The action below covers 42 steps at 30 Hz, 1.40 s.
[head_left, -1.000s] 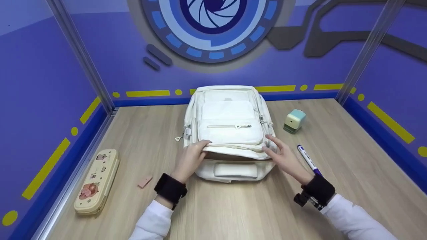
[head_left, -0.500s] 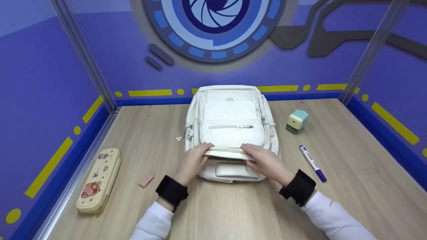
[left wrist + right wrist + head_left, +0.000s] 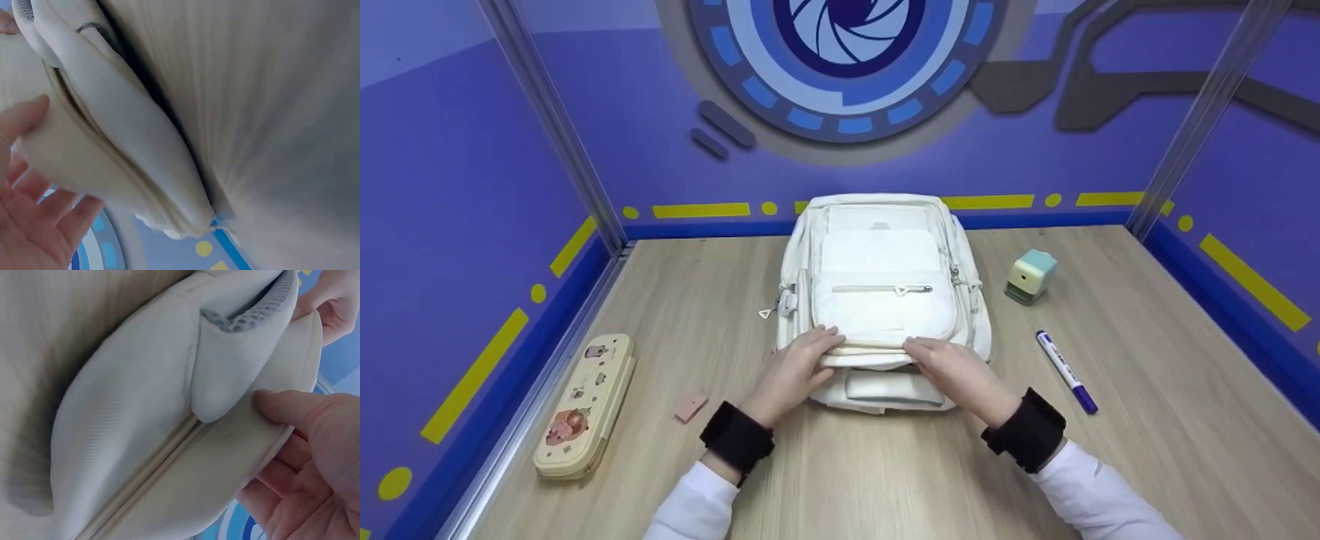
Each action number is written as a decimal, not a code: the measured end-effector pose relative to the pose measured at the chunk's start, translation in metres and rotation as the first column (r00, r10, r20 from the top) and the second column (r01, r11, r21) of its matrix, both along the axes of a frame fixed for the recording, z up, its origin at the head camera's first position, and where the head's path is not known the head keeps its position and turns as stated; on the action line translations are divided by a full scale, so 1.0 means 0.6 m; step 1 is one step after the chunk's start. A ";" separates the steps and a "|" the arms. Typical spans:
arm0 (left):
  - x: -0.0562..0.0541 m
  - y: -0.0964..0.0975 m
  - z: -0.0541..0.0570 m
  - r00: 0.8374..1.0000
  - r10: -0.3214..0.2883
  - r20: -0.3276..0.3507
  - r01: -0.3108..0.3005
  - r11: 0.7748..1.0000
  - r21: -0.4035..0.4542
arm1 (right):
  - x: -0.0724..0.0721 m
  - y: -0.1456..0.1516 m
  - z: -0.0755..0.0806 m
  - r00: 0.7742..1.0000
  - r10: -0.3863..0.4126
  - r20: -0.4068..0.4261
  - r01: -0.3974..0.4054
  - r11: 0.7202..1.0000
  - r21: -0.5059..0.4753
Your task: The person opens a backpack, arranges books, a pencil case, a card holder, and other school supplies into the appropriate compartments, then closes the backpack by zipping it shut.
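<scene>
A white backpack (image 3: 877, 251) lies on the table, its carry handle (image 3: 894, 386) towards me. My left hand (image 3: 787, 375) pinches the left part of the near edge of the front panel. Further right along that edge, my right hand (image 3: 964, 375) pinches it too. In the right wrist view the thumb of the right hand (image 3: 315, 455) presses one face of the panel (image 3: 225, 461), with the fingers behind it. The left wrist view has the left hand (image 3: 39, 208) around the same panel (image 3: 79, 152). The bag's inside is hidden.
A cream pencil case (image 3: 585, 409) with bear pictures lies at the left, and a small pink piece (image 3: 691, 409) sits between it and the bag. To the right are a teal and cream box-shaped item (image 3: 1031, 276) and a purple-capped marker (image 3: 1066, 373). Purple walls enclose the table.
My right hand has moved left from the bag's right corner onto the panel edge and now grips it. The panel edge has come down towards me, and the dark opening beneath it has narrowed.
</scene>
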State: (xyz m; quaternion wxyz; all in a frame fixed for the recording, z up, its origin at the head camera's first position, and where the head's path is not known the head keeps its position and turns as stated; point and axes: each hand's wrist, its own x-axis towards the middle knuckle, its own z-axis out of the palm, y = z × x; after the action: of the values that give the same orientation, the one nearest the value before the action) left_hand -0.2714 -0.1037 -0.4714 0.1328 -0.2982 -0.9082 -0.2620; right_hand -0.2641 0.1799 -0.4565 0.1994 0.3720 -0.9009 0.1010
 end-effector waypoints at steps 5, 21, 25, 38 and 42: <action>-0.005 -0.024 0.016 0.993 -0.083 0.083 0.085 0.996 -0.019 | 0.003 -0.001 0.001 1.000 -0.019 0.000 0.019 1.000 0.011; -0.125 -0.109 0.022 0.906 0.344 0.246 -0.312 0.936 -0.161 | 0.014 -0.003 0.006 0.997 -0.038 0.066 0.038 0.999 0.005; -0.156 -0.103 0.004 0.896 0.378 0.234 -0.345 0.923 -0.170 | 0.012 -0.004 0.007 0.994 -0.051 0.101 0.051 0.999 0.009; -0.200 -0.088 -0.024 0.862 0.443 0.247 -0.426 0.897 -0.121 | 0.013 -0.003 0.003 0.992 -0.057 0.111 0.055 0.998 0.020; -0.203 -0.086 -0.026 0.865 0.435 0.250 -0.430 0.899 -0.078 | 0.013 -0.003 0.001 0.995 -0.063 0.075 0.061 0.997 0.037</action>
State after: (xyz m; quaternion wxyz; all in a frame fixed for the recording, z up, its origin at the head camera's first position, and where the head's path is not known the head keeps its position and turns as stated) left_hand -0.3935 -0.1555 -0.4869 0.0644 -0.0514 -0.9638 -0.2535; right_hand -0.2563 0.1779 -0.4556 0.1617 0.3433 -0.9205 0.0933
